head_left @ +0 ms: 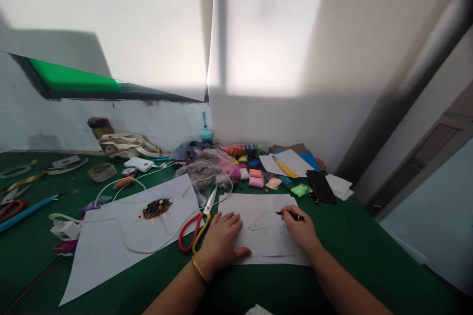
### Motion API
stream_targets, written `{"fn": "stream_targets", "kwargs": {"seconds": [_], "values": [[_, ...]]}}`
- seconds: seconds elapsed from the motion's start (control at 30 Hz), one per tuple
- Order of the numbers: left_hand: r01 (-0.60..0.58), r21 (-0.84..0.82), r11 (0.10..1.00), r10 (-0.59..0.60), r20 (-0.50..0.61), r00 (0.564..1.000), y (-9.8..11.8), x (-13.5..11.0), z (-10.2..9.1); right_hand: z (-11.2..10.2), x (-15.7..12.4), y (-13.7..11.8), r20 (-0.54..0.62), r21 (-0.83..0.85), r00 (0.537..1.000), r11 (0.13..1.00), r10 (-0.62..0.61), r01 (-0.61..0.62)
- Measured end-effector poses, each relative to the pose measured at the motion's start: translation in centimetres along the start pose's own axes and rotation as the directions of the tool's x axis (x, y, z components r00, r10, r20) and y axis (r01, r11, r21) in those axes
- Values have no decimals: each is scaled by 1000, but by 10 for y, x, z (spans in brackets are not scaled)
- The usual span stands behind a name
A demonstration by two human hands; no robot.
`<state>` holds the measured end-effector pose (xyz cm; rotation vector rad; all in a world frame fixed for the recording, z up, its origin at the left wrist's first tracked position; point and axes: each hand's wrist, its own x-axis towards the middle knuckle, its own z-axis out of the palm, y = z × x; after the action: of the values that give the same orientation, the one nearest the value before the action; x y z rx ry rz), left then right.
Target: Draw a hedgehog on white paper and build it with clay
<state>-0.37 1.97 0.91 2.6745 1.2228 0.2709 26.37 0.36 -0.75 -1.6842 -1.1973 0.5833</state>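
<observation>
My right hand (300,229) is closed around a black pen (295,215), its tip at the back line of a drawing (268,221). The drawn outline is an animal with a pointed snout and short legs, on white paper (236,204). Flat on the left part of this sheet lies my left hand (223,236), fingers spread and holding nothing. Beside its wrist are scissors (201,224) with one red and one yellow handle loop. Further left, a small hedgehog figure (155,209) with dark spines and green dots rests on another white sheet (99,266).
Behind the paper lie colored clay packets (255,177), a clear plastic bag (201,170) and a yellow utility knife (286,167). A black phone-like object (320,186) is at the back right. A white cable (125,246) crosses the left sheet from a charger plug (65,230). Blue tweezers (27,214) lie far left.
</observation>
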Motion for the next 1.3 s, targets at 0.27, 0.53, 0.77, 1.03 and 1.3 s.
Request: {"fn": "stream_targets", "kwargs": {"seconds": [0.27,0.53,0.77,1.03,1.3], "values": [[-6,7,1000,6,-8,1000,0,-1,1,-7,1,-1,9,-36,998,997,63,-63],[-16,13,1000,16,-1,1000,-2,0,2,-5,0,0,3,-59,1000,998,22,-22],[-15,19,1000,16,-24,1000,-2,-1,4,-5,1,2,14,-103,998,993,58,-56],[-18,12,1000,18,-36,999,-2,0,4,-2,-10,-11,104,64,993,997,-53,47],[-17,18,1000,18,-58,998,-1,0,7,18,-20,-14,256,104,950,982,-179,156]]}}
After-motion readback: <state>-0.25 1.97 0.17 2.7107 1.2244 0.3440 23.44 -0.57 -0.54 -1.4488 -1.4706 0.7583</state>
